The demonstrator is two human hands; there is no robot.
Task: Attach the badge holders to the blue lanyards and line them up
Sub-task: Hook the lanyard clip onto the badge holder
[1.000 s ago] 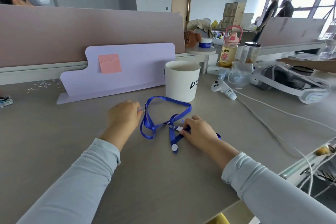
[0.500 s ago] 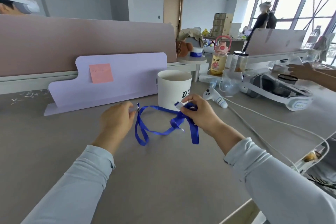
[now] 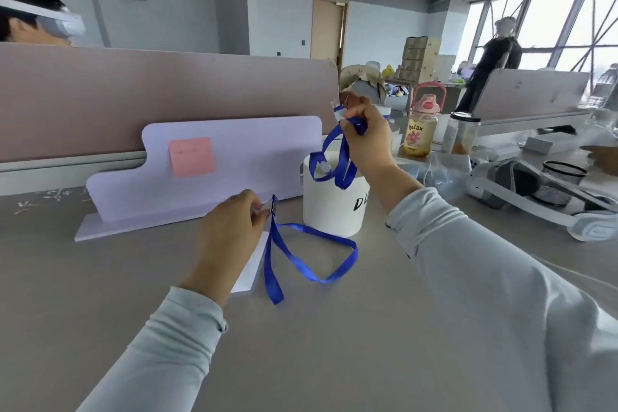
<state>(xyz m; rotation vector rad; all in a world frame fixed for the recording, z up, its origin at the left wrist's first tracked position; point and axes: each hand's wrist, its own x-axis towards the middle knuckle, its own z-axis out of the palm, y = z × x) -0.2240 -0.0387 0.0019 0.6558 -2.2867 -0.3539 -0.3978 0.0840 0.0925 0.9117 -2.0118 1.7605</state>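
Observation:
Two blue lanyards are in play. My right hand (image 3: 366,137) is raised above the white cup and grips one blue lanyard (image 3: 341,165) by its clip end, the strap hanging in loops in front of the cup. My left hand (image 3: 230,234) pinches the clip end of the other blue lanyard (image 3: 301,257), which trails in a loop on the grey desk. A clear badge holder (image 3: 249,273) lies on the desk under my left hand, mostly hidden by it.
A white cup (image 3: 334,207) stands right behind the lanyards. A lilac divider board (image 3: 234,160) with a pink sticky note is behind my left hand. To the right lie a headset (image 3: 535,191), a cable, a pink-lidded bottle (image 3: 419,124) and a jar.
My right hand has lifted one lanyard off the desk and up above the cup, pulling it apart from the other. My left hand kept its pinch on the second lanyard's clip.

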